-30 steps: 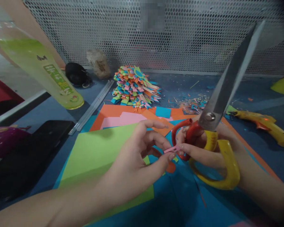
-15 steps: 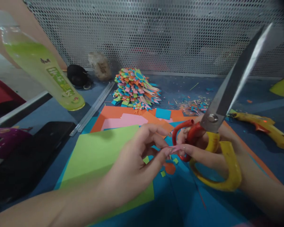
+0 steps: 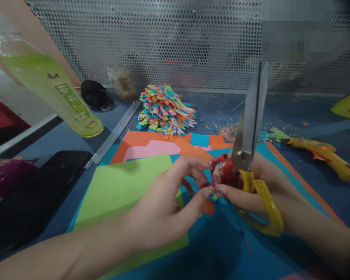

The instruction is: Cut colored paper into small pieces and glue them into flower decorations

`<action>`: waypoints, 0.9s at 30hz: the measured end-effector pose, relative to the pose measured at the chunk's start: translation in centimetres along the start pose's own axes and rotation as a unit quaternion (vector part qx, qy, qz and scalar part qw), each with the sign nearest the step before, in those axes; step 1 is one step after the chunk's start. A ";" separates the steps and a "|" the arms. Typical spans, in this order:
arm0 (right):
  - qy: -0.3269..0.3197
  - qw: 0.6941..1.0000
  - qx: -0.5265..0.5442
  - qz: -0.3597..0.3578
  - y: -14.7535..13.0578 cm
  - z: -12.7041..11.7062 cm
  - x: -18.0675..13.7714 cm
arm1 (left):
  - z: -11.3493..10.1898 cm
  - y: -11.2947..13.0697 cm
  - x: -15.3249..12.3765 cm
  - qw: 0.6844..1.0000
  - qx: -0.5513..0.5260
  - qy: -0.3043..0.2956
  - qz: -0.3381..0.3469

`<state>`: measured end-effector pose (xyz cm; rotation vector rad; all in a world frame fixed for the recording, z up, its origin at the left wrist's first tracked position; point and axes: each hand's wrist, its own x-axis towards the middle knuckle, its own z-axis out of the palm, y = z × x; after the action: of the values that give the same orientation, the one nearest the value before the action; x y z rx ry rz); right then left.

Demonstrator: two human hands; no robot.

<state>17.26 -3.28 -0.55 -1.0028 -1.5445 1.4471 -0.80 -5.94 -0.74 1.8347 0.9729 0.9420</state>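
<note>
My left hand has its thumb and index finger pinched on a tiny pink paper piece, mostly hidden by the fingertips. My right hand meets it there, its thumb tip touching the same spot. Looped over the right hand are scissors with red and yellow handles, their closed blades pointing up. Beneath the fingers lie a small orange paper piece and green scraps, on blue paper sheets. A light green sheet rests under my left forearm.
A spiky ornament of colored folded paper stands behind orange sheets. To the right are paper scraps and a yellow glue gun. At left are a drink bottle, glue sticks and a black phone. Perforated metal borders the back.
Both hands' fingertips have drawn closer together over the pink paper, which shows less now. The scissors have turned more upright and shifted left with my right hand.
</note>
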 end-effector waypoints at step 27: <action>0.018 0.999 -0.027 -0.006 -0.3 0.1 0.0 | 0.5 -0.4 0.3 0.999 -0.039 -0.004 -0.006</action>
<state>17.14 -3.33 -0.27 -1.0441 -1.5685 1.3792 -0.37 -5.67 -1.21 1.7642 0.9282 0.9525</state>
